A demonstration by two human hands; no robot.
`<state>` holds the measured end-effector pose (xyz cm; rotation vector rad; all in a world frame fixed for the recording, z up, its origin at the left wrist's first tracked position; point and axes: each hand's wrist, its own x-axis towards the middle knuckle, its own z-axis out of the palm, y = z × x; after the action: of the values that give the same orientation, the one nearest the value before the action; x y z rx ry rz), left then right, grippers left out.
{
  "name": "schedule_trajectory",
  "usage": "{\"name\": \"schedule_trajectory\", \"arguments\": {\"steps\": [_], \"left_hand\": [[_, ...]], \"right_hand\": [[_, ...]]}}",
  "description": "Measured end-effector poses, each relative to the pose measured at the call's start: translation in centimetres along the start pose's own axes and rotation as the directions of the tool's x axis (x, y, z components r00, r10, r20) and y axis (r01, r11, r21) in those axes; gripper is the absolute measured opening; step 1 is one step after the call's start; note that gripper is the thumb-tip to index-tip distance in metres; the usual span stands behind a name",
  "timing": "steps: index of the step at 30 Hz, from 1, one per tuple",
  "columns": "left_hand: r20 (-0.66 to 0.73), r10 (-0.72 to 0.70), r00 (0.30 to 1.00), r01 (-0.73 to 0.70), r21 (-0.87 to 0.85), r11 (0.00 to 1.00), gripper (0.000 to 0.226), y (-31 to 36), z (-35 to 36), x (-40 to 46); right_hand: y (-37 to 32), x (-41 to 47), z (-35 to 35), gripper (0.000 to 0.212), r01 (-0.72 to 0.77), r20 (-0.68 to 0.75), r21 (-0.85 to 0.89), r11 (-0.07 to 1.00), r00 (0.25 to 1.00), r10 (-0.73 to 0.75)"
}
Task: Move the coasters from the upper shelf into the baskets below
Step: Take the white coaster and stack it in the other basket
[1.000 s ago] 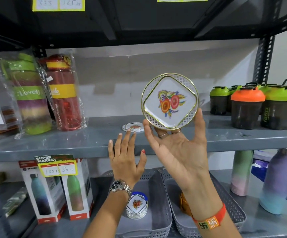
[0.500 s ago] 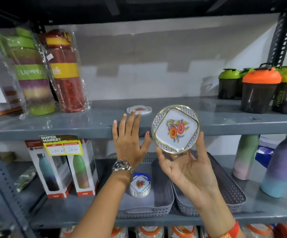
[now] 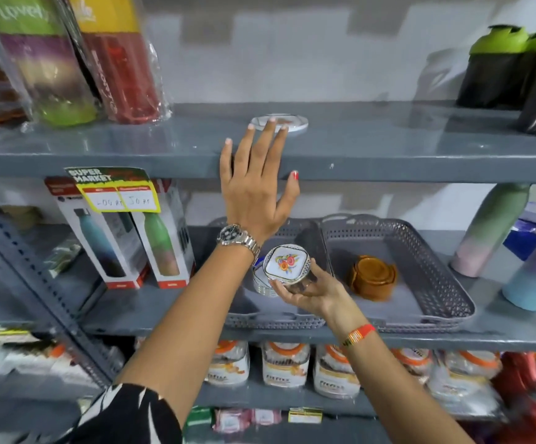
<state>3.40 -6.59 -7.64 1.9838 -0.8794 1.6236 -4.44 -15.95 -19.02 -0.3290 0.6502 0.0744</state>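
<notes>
My right hand (image 3: pixel 308 291) holds a round white coaster with a flower print and gold rim (image 3: pixel 286 262) low over the left grey basket (image 3: pixel 276 320), just above a stack of similar white coasters (image 3: pixel 261 283) in it. My left hand (image 3: pixel 257 187) reaches up with fingers spread, its fingertips on the edge of another white coaster (image 3: pixel 293 123) lying flat on the upper shelf (image 3: pixel 388 149). The right grey basket (image 3: pixel 436 251) holds a stack of brown coasters (image 3: pixel 372 278).
Wrapped bottles (image 3: pixel 67 59) stand at the upper shelf's left, shaker cups (image 3: pixel 497 65) at its right. Boxed bottles (image 3: pixel 122 238) stand left of the baskets, pastel bottles (image 3: pixel 487 232) to their right. Packaged jars (image 3: pixel 285 363) fill the shelf below.
My right hand has lowered the flowered coaster from shelf height down to the left basket. My left hand has reached up onto the coaster on the upper shelf. The view has tilted downward.
</notes>
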Motion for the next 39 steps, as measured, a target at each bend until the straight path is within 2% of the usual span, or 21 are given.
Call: {"name": "schedule_trajectory", "arguments": {"steps": [10, 17, 21, 24, 26, 27, 28, 29, 30, 31, 33, 35, 37, 39], "left_hand": [[-0.055, 0.029, 0.998, -0.028, 0.025, 0.999, 0.053, -0.1, 0.4, 0.1], [-0.082, 0.018, 0.996, -0.015, 0.039, 0.999, 0.054, 0.0, 0.7, 0.2], [-0.087, 0.018, 0.996, -0.015, 0.039, 0.999, 0.053, 0.0, 0.7, 0.2], [-0.091, 0.020, 0.996, -0.016, 0.042, 0.999, 0.053, 0.0, 0.7, 0.3], [-0.099, 0.025, 0.995, -0.021, 0.041, 0.999, 0.053, 0.0, 0.7, 0.3], [-0.102, 0.025, 0.994, -0.021, 0.040, 0.999, 0.053, 0.0, 0.7, 0.4], [-0.103, 0.024, 0.994, -0.020, 0.037, 0.999, 0.053, 0.0, 0.7, 0.4], [-0.103, 0.022, 0.994, -0.019, 0.035, 0.999, 0.053, 0.0, 0.7, 0.4], [-0.102, 0.020, 0.995, -0.017, 0.035, 0.999, 0.053, 0.0, 0.7, 0.4], [-0.104, 0.020, 0.994, -0.016, 0.037, 0.999, 0.053, 0.0, 0.7, 0.3], [-0.110, 0.019, 0.994, -0.015, 0.037, 0.999, 0.053, 0.0, 0.7, 0.3], [-0.115, 0.019, 0.993, -0.015, 0.035, 0.999, 0.053, 0.0, 0.8, 0.4], [-0.117, 0.019, 0.993, -0.015, 0.037, 0.999, 0.053, 0.0, 0.8, 0.4], [-0.119, 0.018, 0.993, -0.014, 0.038, 0.999, 0.053, 0.0, 0.9, 0.4]], "right_hand": [[1.6, 6.2, 0.5, 0.046, -0.202, -0.045, 0.224, 0.953, 0.975, 0.217], [1.2, 8.1, -0.1, 0.048, -0.130, -0.089, 0.262, 0.956, 0.983, 0.158], [1.9, 8.0, -0.1, 0.044, -0.021, -0.102, 0.120, 0.993, 0.994, 0.034], [2.6, 7.6, -0.6, 0.036, 0.124, -0.077, -0.042, 0.991, 0.989, -0.127], [2.6, 7.3, -0.6, 0.031, 0.181, -0.060, -0.236, 0.955, 0.978, -0.200], [2.5, 7.2, -0.3, 0.038, 0.180, -0.075, -0.369, 0.912, 0.972, -0.222], [2.3, 7.3, 0.2, 0.051, 0.146, -0.116, -0.537, 0.831, 0.963, -0.244], [2.0, 7.6, 0.5, 0.068, 0.072, -0.176, -0.725, 0.685, 0.942, -0.285], [1.8, 7.7, 0.9, 0.086, -0.027, -0.219, -0.879, 0.475, 0.910, -0.352], [1.4, 8.1, 1.1, 0.103, -0.100, -0.202, -0.964, 0.246, 0.877, -0.437], [1.0, 8.8, 0.9, 0.123, -0.133, -0.019, -0.974, -0.181, 0.851, -0.524], [0.3, 9.5, 0.3, 0.135, -0.111, 0.142, -0.858, -0.501, 0.887, -0.440], [-0.7, 10.1, -0.1, 0.143, -0.095, 0.165, -0.756, -0.647, 0.930, -0.329], [-1.4, 10.8, 0.1, 0.145, -0.097, 0.146, -0.713, -0.695, 0.948, -0.282]]}}
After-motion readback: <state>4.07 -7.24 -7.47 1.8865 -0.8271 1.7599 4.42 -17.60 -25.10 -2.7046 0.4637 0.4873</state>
